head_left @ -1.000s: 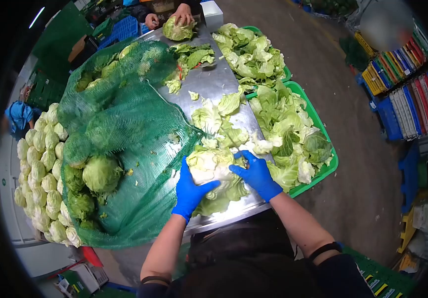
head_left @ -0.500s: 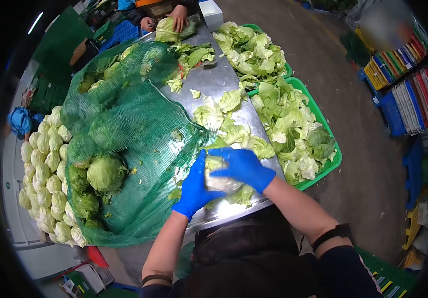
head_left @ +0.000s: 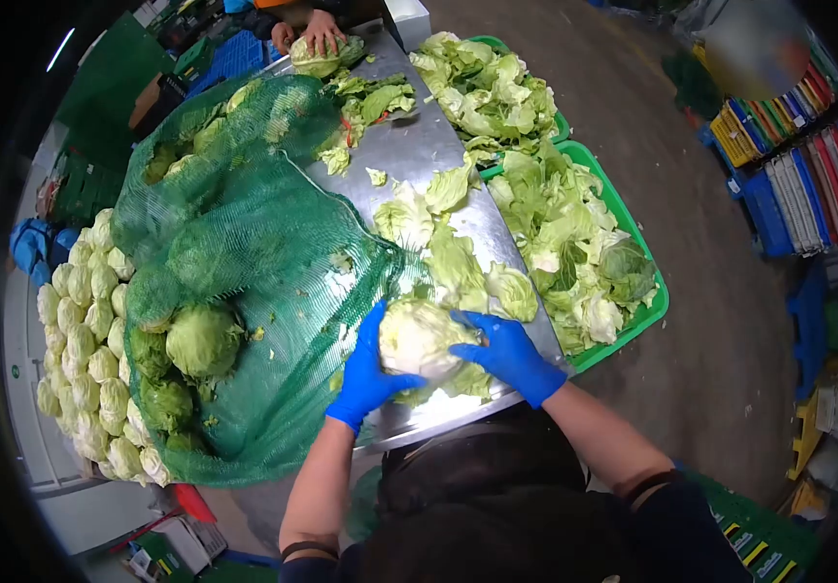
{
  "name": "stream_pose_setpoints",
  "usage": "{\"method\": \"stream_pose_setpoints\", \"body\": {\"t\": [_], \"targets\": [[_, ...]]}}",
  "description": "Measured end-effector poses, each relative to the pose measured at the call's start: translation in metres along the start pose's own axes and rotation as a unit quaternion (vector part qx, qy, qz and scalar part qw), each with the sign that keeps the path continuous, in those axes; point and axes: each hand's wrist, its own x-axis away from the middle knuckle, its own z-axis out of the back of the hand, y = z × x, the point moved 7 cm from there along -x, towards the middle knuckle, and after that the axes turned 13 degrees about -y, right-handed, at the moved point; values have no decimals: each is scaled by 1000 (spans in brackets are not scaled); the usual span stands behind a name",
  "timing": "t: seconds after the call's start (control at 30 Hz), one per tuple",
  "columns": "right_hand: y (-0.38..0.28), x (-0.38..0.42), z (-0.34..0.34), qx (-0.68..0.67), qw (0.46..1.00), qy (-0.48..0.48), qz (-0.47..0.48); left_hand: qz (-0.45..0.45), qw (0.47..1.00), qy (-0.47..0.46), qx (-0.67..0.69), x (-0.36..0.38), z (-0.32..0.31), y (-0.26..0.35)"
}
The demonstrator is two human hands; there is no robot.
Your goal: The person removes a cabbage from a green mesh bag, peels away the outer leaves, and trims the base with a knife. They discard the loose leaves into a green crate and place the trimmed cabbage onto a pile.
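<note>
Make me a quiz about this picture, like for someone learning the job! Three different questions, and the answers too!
1. True or false: the left hand and right hand are both on the same cabbage.
2. Which hand is nearer the green net? A: left; B: right.
3. Fill the gap: the nearer green crate holds loose ____.

Key: 1 true; 2 A; 3 leaves.

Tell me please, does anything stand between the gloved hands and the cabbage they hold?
Nothing visible does, except the blue gloves: the left hand and right hand touch the pale cabbage from opposite sides. Loose leaves lie beyond it.
</note>
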Motion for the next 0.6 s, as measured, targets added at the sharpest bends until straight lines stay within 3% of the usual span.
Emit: {"method": "stream_pose_setpoints", "body": {"t": [0.03,0.07,0.2,0.23,0.27,0.33,0.4,0.43,0.47,0.53,0.6], "targets": [[19,1,-3,-63,995,56,44,-2,1000,-13,-9,-1,2,-2],[52,0,-1,-92,991,100,-1,-2,1000,-12,-9,-5,4,-1],[88,14,48,147,977,124,-88,14,999,-32,30,-13,7,7],[78,14,56,173,971,160,-43,16,999,-36,-15,-13,7,9],[41,9,62,206,971,114,-44,15,997,-42,-63,-15,8,12],[-27,3,59,89,982,143,87,18,995,-67,-71,-27,7,24],[-50,-16,36,118,976,99,155,-63,964,-17,-256,-35,4,55],[-39,-28,22,88,995,-12,56,-68,971,32,-226,-31,2,62],[-41,-28,23,88,994,-11,57,-69,971,32,-227,-25,-7,65],[-31,-30,33,64,998,12,-24,-67,939,225,-250,8,-8,75],[-23,-26,29,71,995,63,-17,-31,951,234,-200,30,-31,64]]}}
